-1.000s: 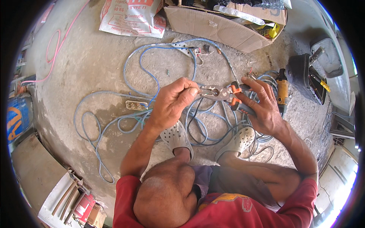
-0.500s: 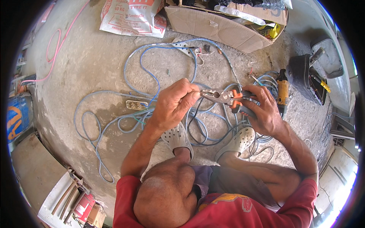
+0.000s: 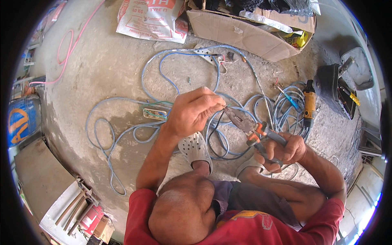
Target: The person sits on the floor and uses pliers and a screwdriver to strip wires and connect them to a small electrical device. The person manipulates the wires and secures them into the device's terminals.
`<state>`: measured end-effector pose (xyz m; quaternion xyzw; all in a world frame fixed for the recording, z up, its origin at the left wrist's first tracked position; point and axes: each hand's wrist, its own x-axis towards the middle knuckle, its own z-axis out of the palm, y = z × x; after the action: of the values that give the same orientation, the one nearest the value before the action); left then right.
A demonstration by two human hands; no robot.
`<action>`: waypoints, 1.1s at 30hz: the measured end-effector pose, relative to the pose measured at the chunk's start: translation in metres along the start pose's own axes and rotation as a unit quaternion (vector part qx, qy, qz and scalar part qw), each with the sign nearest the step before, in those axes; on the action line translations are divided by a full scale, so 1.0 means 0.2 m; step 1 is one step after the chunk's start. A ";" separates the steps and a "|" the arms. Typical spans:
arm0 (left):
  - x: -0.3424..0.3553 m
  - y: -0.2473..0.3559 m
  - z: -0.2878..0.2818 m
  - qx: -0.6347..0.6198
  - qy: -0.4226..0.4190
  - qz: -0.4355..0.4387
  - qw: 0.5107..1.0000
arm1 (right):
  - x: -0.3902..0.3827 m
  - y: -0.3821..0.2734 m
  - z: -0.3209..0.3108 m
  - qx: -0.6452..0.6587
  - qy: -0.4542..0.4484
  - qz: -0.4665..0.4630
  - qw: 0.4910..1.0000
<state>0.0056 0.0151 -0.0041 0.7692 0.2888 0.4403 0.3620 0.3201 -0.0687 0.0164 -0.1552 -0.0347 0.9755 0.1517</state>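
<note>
the left hand [image 3: 192, 114] covers most of the wire [image 3: 224, 107] in its fingers, and the tip is too small to tell whether the pliers [image 3: 241, 121] touch it. the right hand [image 3: 288, 150] hides part of the pliers' handles and, with them, some of the right shoe [image 3: 246, 165], while the blue cable [image 3: 143, 77] runs out of sight behind the left hand. the top edge cuts off the sack [image 3: 153, 25] and the cardboard box [image 3: 241, 36], and the dark rim crops the blue drum [image 3: 25, 118].

Bright light [image 3: 366, 220] glares at lower right, beyond a grey concrete floor [image 3: 102, 77] with dark stains [image 3: 127, 117]
</note>
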 end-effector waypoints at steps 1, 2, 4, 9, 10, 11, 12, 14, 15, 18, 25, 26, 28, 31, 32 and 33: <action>0.00 0.00 0.00 -0.022 -0.003 -0.030 0.999 | 0.00 0.00 0.00 -0.019 0.008 -0.005 1.000; -0.01 0.00 -0.01 -0.034 -0.008 -0.060 0.998 | 0.00 -0.03 0.02 -0.129 0.059 -0.003 0.990; -0.04 0.00 -0.04 -0.057 -0.019 -0.123 0.991 | 0.00 -0.09 0.08 -0.336 0.158 -0.017 0.928; 0.00 0.08 -0.02 -0.170 -0.005 -0.288 0.942 | 0.02 -0.16 0.03 -0.829 0.231 -0.215 0.462; 0.01 0.09 -0.02 -0.185 -0.004 -0.312 0.932 | 0.02 -0.17 0.03 -0.844 0.244 -0.211 0.428; 0.01 0.08 -0.01 -0.178 -0.001 -0.302 0.937 | 0.02 -0.17 0.04 -0.858 0.256 -0.206 0.394; 0.01 0.08 -0.01 -0.169 0.001 -0.293 0.941 | 0.02 -0.18 0.04 -0.870 0.268 -0.203 0.360; 0.01 0.08 -0.01 -0.158 0.004 -0.285 0.946 | 0.01 -0.17 0.03 -0.884 0.281 -0.229 0.294; 0.01 0.08 -0.01 -0.153 0.003 -0.286 0.946 | 0.01 -0.19 0.04 -0.894 0.275 -0.236 0.264; 0.02 0.11 -0.01 -0.150 -0.001 -0.305 0.940 | 0.01 -0.21 0.05 -0.909 0.264 -0.251 0.204; 0.03 0.12 -0.01 -0.124 -0.008 -0.306 0.944 | 0.02 -0.20 0.07 -0.911 0.280 -0.251 0.170; 0.03 0.12 0.00 -0.123 -0.004 -0.297 0.947 | 0.02 -0.20 0.07 -0.911 0.278 -0.254 0.169; 0.01 0.11 0.03 -0.122 0.005 -0.279 0.952 | 0.03 -0.20 0.08 -0.911 0.274 -0.259 0.168; 0.02 0.12 0.03 -0.118 -0.007 -0.311 0.943 | 0.03 -0.20 0.08 -0.909 0.273 -0.262 0.175; 0.01 0.11 0.03 -0.115 -0.009 -0.312 0.943 | 0.03 -0.20 0.08 -0.911 0.270 -0.258 0.176; 0.01 0.11 0.03 -0.111 -0.011 -0.311 0.944 | 0.03 -0.20 0.08 -0.913 0.267 -0.255 0.176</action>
<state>0.0146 0.0020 0.0115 0.6006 0.4589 0.3266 0.5675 0.3217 -0.0290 0.0338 -0.4171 -0.8955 0.0595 0.1434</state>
